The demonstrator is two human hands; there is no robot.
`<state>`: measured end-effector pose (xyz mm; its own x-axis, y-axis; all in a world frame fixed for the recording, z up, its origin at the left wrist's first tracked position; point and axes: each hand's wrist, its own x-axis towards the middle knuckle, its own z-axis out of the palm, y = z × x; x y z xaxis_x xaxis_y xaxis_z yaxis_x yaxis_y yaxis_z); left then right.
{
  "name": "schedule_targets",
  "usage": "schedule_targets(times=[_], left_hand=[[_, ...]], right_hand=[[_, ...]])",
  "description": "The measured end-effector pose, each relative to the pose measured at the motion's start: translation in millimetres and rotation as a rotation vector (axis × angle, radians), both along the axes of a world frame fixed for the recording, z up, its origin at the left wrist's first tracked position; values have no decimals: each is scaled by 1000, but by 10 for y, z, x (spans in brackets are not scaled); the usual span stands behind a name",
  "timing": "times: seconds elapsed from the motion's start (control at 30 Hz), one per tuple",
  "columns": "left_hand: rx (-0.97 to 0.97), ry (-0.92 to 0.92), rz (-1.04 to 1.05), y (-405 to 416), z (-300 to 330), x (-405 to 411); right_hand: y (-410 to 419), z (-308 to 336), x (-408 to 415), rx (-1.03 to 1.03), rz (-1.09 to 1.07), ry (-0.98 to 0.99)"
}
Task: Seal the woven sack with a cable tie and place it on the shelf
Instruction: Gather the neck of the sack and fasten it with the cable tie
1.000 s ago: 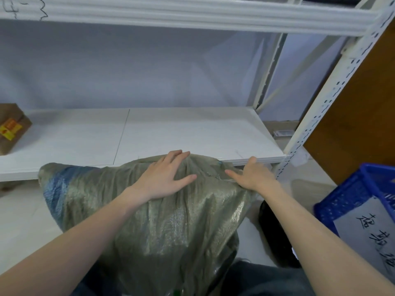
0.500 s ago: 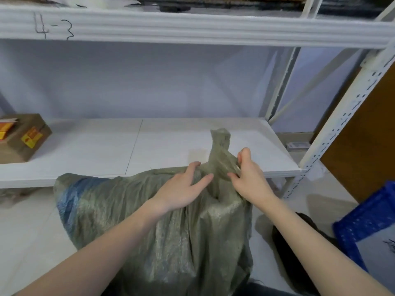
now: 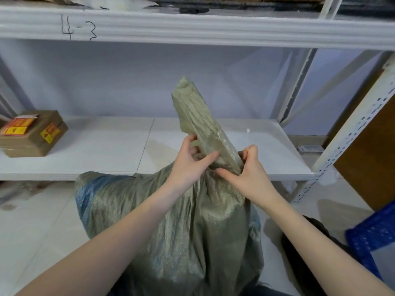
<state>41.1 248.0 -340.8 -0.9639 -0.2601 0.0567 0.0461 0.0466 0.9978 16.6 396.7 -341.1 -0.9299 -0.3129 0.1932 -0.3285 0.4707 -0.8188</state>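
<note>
White metal shelving unit (image 3: 213, 28) against pale bluish wall (image 3: 128, 82); "4-3" handwritten on upper beam. Perforated upright (image 3: 350, 133) at right. Light tiled floor (image 3: 32, 221). Brown wooden panel (image 3: 372, 150) far right.

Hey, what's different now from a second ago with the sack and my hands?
The olive-green woven sack had its mouth gathered from flat into a twisted neck standing upright. The left hand and right hand, which lay flat on top, closed around the neck's base; a thin white cable tie appeared at the right hand. The sack remains off the white shelf board.
</note>
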Motion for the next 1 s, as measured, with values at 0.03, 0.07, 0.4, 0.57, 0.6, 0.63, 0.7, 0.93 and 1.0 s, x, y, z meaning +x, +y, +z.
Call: schedule_targets(times=[0.03,0.07,0.4,0.57,0.6,0.63,0.7,0.93,1.0], left_hand=[[5,32,15,-8,26,-3],[1,64,21,-15,63,-1],[-77,289,-198,-44,613,94],[-274,152,37,-355,553,84],[-350,118,136,-446,496,95],[-427,54,214,-541,426,101],[-557,-205,233,-726,259,109],[-246,-539,-84,-775,109,72],[-175,-551,-116,-700,122,46]], right_hand=[[3,21,-2,25,-29,-45],[5,52,1,46,-47,-98],[-355,340,-122,-287,99,-366],[-453,355,-80,-543,-19,-456],[-465,357,-69,-578,-36,-471],[-474,364,-56,-611,-44,-482],[-481,381,-38,-677,-34,-492],[-521,321,-64,-780,13,-532],[-519,296,-61,-773,28,-529]])
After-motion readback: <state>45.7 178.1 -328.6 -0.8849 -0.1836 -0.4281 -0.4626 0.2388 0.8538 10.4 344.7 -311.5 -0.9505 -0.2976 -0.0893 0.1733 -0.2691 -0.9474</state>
